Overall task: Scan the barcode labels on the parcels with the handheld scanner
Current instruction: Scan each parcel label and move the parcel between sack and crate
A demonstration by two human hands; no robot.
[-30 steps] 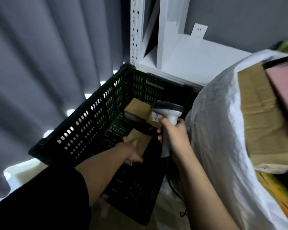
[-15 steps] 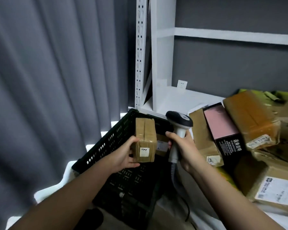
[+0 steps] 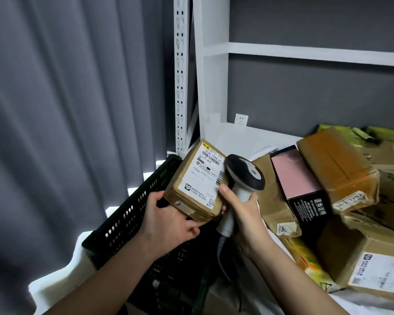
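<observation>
My left hand point(image 3: 166, 221) grips a small brown cardboard parcel point(image 3: 191, 201) by its near end, tilted so its white shipping label point(image 3: 203, 176) with barcodes faces up. My right hand point(image 3: 241, 210) grips the white handle of the handheld scanner point(image 3: 243, 178). Its black head sits right beside the label's right edge. A grey cable hangs from the scanner's base.
A black slatted plastic crate point(image 3: 132, 214) stands below my hands, next to grey curtains. At right, a white surface holds several parcels: a pink and black box point(image 3: 298, 183), a taped brown box point(image 3: 337, 169) and a labelled carton point(image 3: 371, 269). A white shelf frame point(image 3: 200, 87) rises behind.
My left hand took the parcel out of the crate, raised it and turned it from its end face to its label side. The scanner moved up beside the label.
</observation>
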